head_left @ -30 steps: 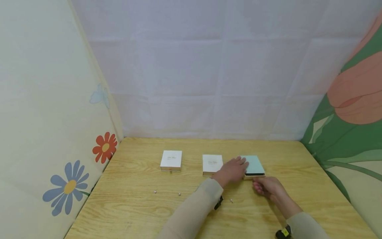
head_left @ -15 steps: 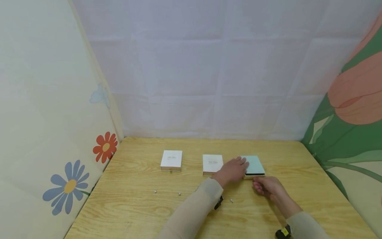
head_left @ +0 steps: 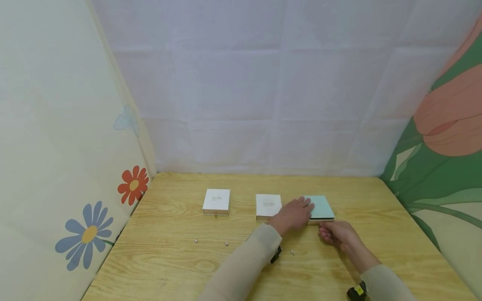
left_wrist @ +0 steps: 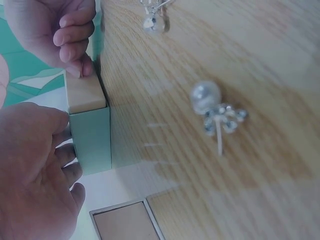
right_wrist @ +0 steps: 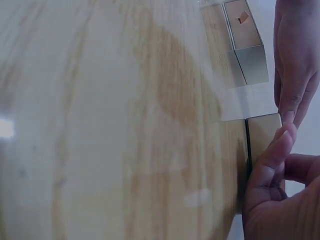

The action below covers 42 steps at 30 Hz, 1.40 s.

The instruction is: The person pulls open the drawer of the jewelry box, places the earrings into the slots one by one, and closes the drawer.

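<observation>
Apparently pinching the drawer front (left_wrist: 87,95) of the mint box (head_left: 320,206), right of centre in the frame, with the right grip (head_left: 340,235); resting the left grip (head_left: 294,214), unclenched, along its left edge. Probably light, stiff, prone to slide on the table (head_left: 169,267); best braced by the sides.

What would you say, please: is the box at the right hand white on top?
No, the box at the right hand is mint green on top.
</observation>
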Available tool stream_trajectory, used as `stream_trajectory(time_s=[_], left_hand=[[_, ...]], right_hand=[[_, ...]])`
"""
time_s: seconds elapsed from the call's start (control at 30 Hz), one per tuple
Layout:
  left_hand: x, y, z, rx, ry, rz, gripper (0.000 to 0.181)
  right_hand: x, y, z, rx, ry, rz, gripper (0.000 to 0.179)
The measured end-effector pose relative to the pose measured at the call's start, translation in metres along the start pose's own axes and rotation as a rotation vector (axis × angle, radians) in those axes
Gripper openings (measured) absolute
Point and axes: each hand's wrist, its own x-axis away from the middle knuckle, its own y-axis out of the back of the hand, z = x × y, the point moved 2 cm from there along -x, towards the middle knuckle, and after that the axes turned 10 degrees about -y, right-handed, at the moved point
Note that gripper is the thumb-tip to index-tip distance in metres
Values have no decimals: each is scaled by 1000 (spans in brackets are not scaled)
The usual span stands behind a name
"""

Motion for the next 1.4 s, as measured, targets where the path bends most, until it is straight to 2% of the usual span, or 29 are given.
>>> stream_trajectory(time_s=[0.27, 0.53, 1.4], left_hand=[[-3, -3, 1, 21, 14, 8, 52], [-1, -2, 1, 90, 24, -16, 51], [0, 0, 1, 85, 29, -14, 51]], right_hand=[[-1, -1, 2, 0, -9, -25, 20], [-1, -1, 2, -33, 4, 15, 24], [-4, -1, 2, -46, 9, 20, 25]])
